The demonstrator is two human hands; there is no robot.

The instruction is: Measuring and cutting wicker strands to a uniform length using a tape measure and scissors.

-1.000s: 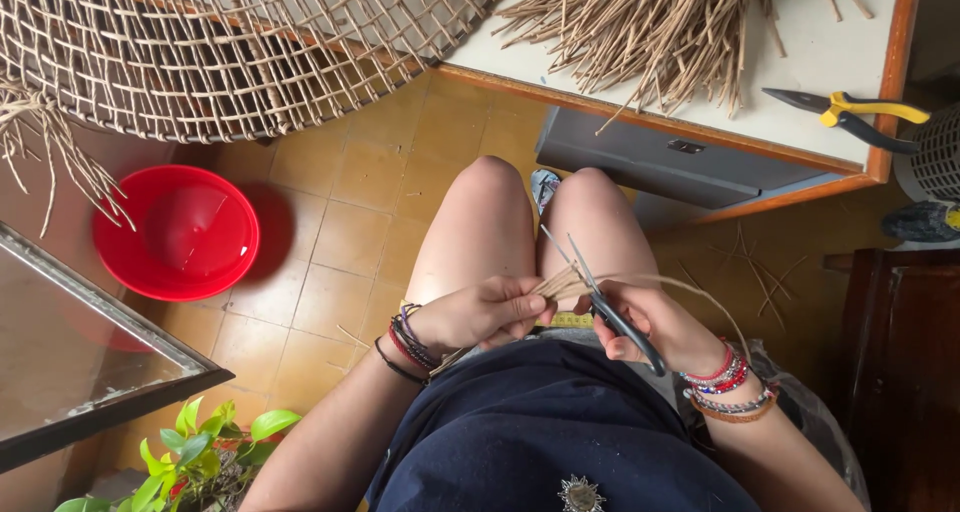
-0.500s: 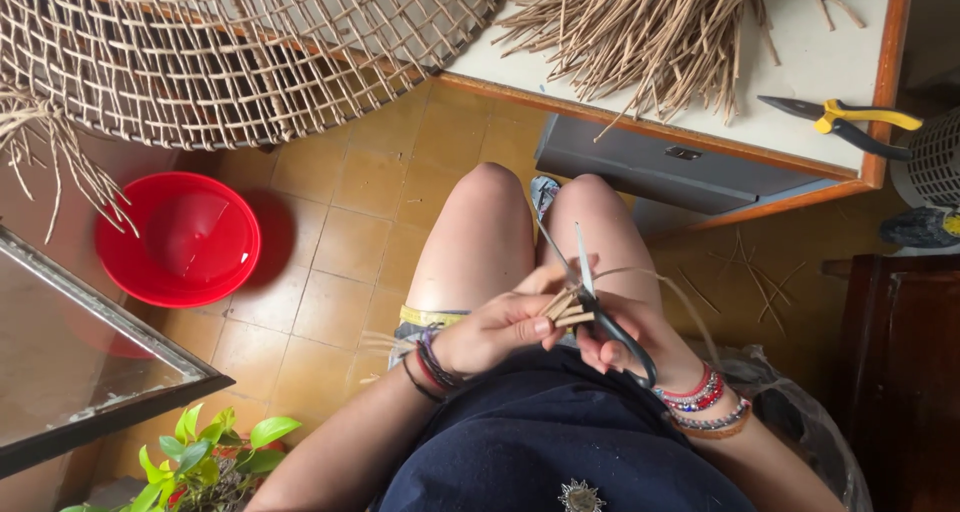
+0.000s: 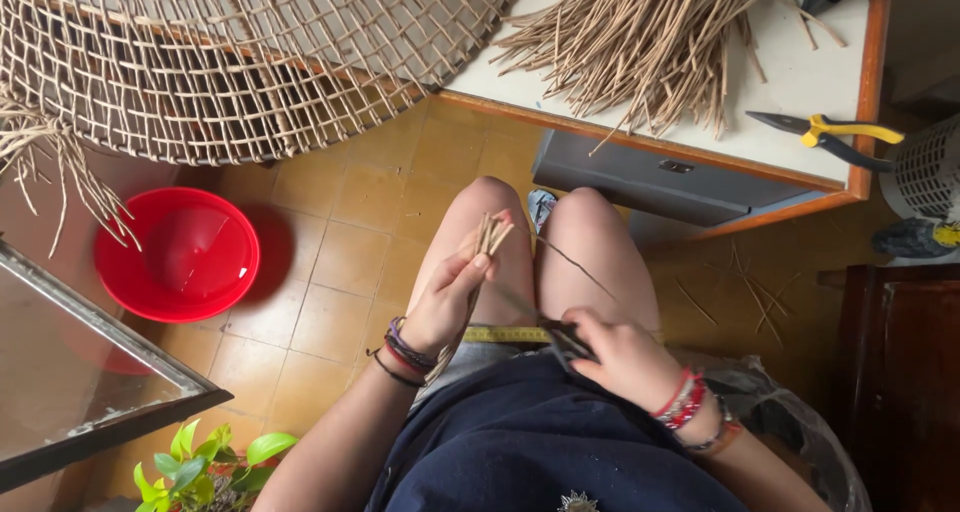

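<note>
— Look at the left hand [image 3: 447, 302]: a second ago both hands were bunched together over the lap, and now it has lifted clear, fingers pinched shut on a small bundle of reed strips [image 3: 489, 236] whose cut ends stick up past the knee

— And the right hand [image 3: 622, 357]?

— It has dropped back toward the lap, curled closed around a dark tool [image 3: 568, 340]. I'd say scissors from the earlier glimpse, but here the fingers cover most of it and I can't make out the blades. One thin strand [image 3: 580, 267] runs up from that hand, between the knees

— So the snipping looks finished for this bundle?

— My guess, yes: the ends look even and the hands have parted, as if checking the cut. A yellow measuring tape [image 3: 505, 334] lies across the thighs just between the two hands

— Further out?

— Ahead of the right hand, the worktop [image 3: 800, 82] carries a loose heap of reed [image 3: 650, 37] and yellow-handled pliers [image 3: 835, 134]. Ahead of the left hand a big woven cane panel [image 3: 230, 62] overhangs, cut off by the frame. To the left of that hand sits a red basin [image 3: 178, 255] on the floor, and nearer in, a glass pane [image 3: 70, 372] and a green plant [image 3: 200, 467], both only partly in view
</note>
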